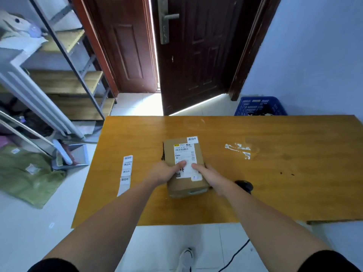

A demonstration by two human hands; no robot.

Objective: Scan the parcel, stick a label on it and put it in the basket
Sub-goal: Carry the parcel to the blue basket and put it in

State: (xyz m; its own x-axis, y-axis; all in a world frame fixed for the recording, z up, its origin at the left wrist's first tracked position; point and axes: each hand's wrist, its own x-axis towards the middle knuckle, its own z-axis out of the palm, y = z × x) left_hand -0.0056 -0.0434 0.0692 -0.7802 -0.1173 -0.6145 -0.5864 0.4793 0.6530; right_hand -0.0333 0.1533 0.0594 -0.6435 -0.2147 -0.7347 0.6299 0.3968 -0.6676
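A small brown cardboard parcel (170, 154) lies on the orange table (275, 189), a white shipping label on its top. A small white sticker (192, 139) sits at its far right corner. My left hand (163, 172) grips the parcel's left side, thumb on the shipping label. My right hand (209, 176) grips its right side, thumb also on the label. A strip of white stickers (125, 171) lies left of the parcel. The black scanner (244, 185) rests on the table just right of my right wrist. A blue basket (259, 106) stands on the floor beyond the table's far edge.
A dark wooden door (196, 55) stands ajar ahead. Metal shelving (64, 75) fills the left side, with a green sack (29, 177) and a dustpan (70, 156) on the floor below. Torn label residue (238, 149) marks the table. A black cable (233, 256) runs beside my shoe (185, 259).
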